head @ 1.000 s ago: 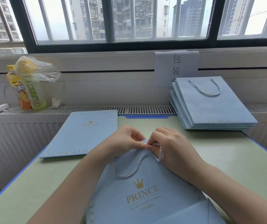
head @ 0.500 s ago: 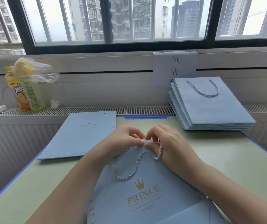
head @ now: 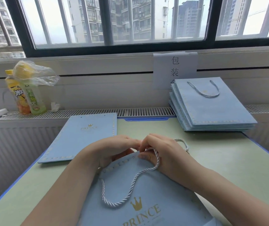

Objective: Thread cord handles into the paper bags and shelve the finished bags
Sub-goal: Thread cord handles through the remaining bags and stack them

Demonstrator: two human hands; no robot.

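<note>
One blue paper bag [head: 155, 193] lies flat under both hands, its lower part cut off by the frame. One twisted cord [head: 130, 190] loops over its face. The right hand [head: 166, 154] pinches the cord at the bag's top edge; the left hand [head: 114, 149] grips that edge, fingertips touching the right. Beyond the left hand lies one flat bag [head: 85, 137] without handle. Beyond the right hand is one stack of bags [head: 212, 110]; their number is hard to count. Two bottles [head: 27, 97] stand far left.

Two hands, one open bag [head: 146, 201] with a cord [head: 130, 186], one flat bag [head: 85, 137], one stack of bags [head: 212, 108], two bottles [head: 26, 95], one paper sign [head: 174, 67].
</note>
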